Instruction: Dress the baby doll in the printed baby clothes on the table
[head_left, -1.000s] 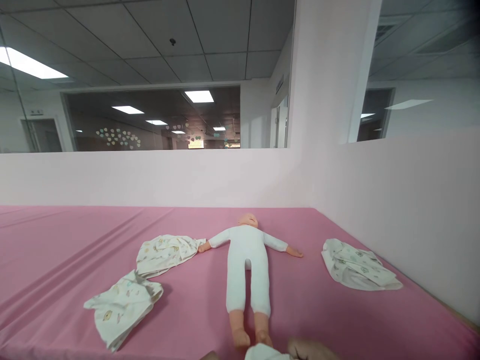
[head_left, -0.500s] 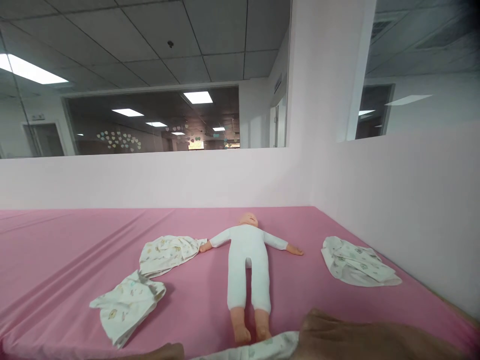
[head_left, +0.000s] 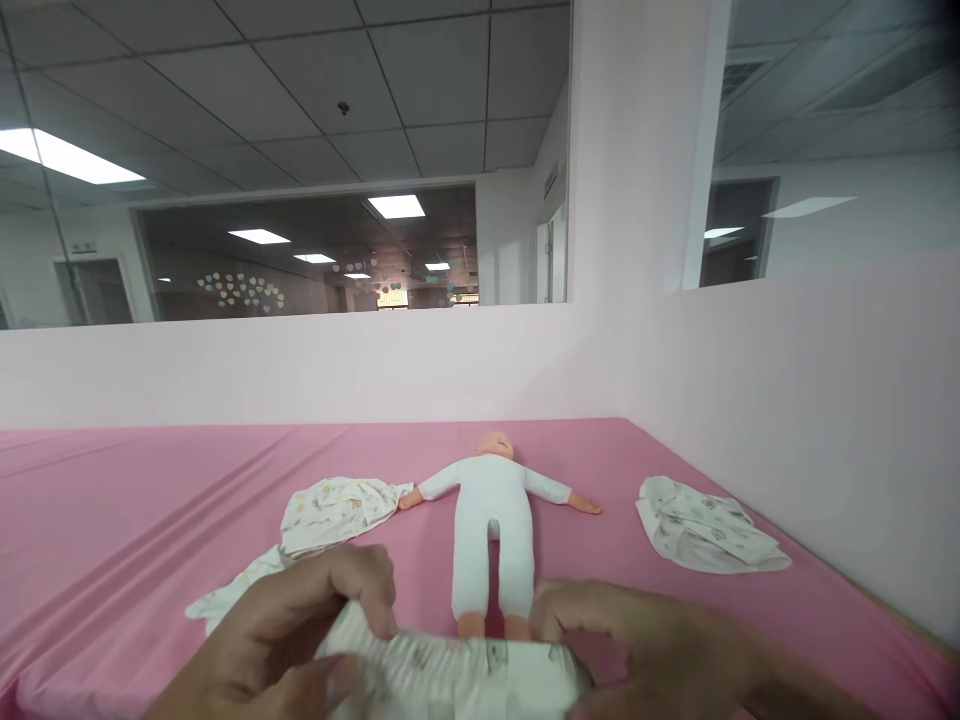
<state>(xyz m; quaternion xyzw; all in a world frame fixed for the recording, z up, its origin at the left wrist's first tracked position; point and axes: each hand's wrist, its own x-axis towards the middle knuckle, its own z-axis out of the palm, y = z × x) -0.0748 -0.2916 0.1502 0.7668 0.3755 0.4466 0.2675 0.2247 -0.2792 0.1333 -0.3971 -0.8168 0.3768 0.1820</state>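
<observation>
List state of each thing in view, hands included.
Held cloth: edge gathered, cut off by frame
Left hand: gripping held cloth
Right hand: gripping held cloth
Doll: lying flat, arms spread, dressed in white
Far-left cloth: crumpled
Near-left cloth: partly hidden
Right cloth: loosely folded
Pink sheet: creased at left
Ceiling lights: on

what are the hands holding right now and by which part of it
A white printed cloth with a gathered edge: the left hand pinches one end of that edge, the right hand holds the opposite end.
</observation>
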